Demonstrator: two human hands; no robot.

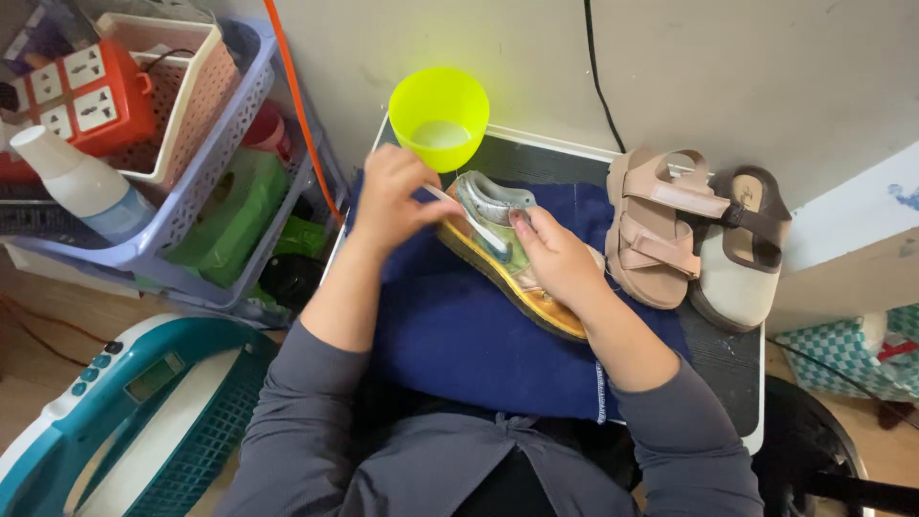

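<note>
While over blue cloth (459,325), hands (392,196) on brush (474,218), sandal (507,263).

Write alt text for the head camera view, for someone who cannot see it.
A person's left hand scrubs a small sandal with a white toothbrush while the right hand steadies it on a blue cloth. A yellow-green bowl sits behind; a beige sandal lies to the right.
</note>
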